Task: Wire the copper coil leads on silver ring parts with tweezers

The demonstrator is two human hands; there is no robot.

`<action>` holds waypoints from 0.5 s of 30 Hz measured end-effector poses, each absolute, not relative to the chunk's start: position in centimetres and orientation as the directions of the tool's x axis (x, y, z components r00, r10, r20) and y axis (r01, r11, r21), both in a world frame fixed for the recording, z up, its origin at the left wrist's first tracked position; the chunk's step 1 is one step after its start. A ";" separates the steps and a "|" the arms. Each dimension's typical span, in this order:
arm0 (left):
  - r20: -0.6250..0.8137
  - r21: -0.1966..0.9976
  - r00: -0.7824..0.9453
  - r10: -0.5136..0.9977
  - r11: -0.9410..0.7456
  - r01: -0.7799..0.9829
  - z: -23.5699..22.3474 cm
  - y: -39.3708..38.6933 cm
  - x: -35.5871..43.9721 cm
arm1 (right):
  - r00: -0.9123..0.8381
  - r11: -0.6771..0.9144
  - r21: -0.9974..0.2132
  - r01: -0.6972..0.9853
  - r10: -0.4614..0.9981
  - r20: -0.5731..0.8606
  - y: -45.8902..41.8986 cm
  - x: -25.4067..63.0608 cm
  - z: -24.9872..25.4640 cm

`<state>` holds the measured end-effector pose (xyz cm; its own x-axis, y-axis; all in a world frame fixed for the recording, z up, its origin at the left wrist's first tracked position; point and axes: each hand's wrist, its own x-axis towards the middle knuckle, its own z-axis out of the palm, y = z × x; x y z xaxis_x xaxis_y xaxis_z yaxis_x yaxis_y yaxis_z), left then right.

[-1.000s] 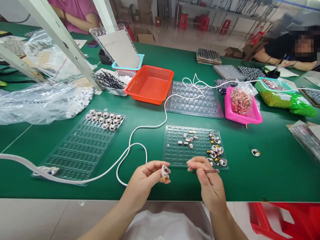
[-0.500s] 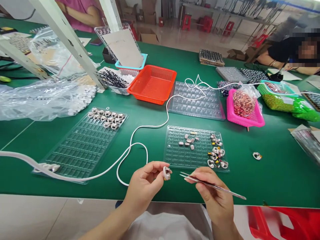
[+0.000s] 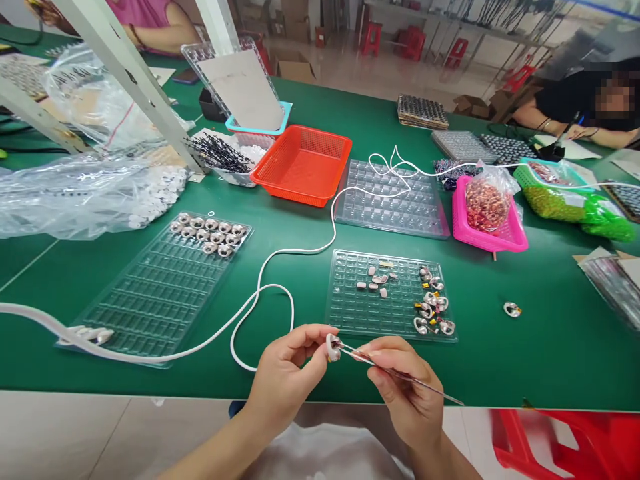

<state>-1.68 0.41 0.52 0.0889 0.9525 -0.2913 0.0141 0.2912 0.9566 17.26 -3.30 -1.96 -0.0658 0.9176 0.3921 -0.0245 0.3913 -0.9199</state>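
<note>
Between the thumb and fingers of my left hand (image 3: 287,380) is a small white earbud shell (image 3: 332,348), its hollow side turned to the right. My right hand (image 3: 407,387) grips metal tweezers (image 3: 400,373), whose tips reach into or against the open side of the shell; which of the two I cannot tell. Just beyond my hands lies a clear tray (image 3: 350,320) with several small whitish rectangular pieces (image 3: 374,286) and, along its right side, several similar shells (image 3: 427,311) with wires and yellow bits. A lone shell (image 3: 512,309) rests on the table to the right.
At the left, a clear tray (image 3: 145,300) holds rows of silvery shells. A white cable (image 3: 280,253) crosses the green table. Farther back are a red basket (image 3: 305,167), another clear tray (image 3: 395,207) and a pink basket (image 3: 505,237). Two other people sit across the table.
My right hand has moved left, bringing the tweezer tips from apart to the shell's open side. My left hand stays nearly still with the shell.
</note>
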 end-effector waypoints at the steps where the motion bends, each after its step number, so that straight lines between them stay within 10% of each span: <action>1: -0.292 0.956 0.090 0.952 0.292 0.014 0.5 0.4 -1.7 | -0.067 0.389 -0.921 -0.022 0.918 0.390 -3.3 17.2 -2.0; 15: -0.311 0.950 0.088 0.946 0.312 0.012 0.6 0.6 -1.8 | -0.054 0.377 -0.926 -0.014 0.925 0.377 -3.2 17.2 -2.1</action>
